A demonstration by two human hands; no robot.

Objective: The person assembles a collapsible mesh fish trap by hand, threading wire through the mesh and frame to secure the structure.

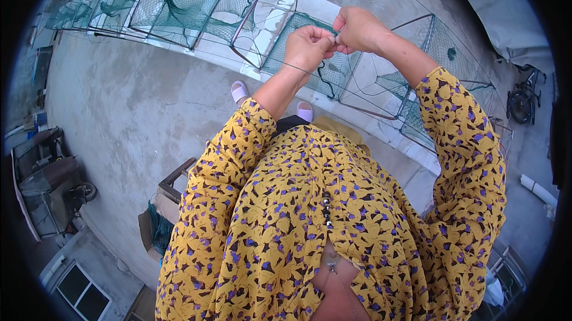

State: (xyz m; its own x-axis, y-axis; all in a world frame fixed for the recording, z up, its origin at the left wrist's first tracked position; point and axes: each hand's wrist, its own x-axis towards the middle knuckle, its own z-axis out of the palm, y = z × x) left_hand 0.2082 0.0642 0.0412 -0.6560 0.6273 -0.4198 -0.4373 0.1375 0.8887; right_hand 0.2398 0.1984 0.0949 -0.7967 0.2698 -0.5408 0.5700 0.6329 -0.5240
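Above the net trap (333, 77), left hand (307, 47) and right hand (357, 28) pinch one thin cord (310, 71) together, its knot seemingly unfinished.

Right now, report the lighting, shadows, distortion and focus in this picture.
Head view: soft, even daylight, no glare, only faint shadows on the concrete floor; fisheye bends the green net cage frames near the black rim; left hand and right hand are sharp, though the thread between them barely shows.

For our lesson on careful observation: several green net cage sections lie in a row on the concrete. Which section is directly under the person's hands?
The section nearest the slippered feet, beneath the left hand and right hand; the others stretch away to either side.
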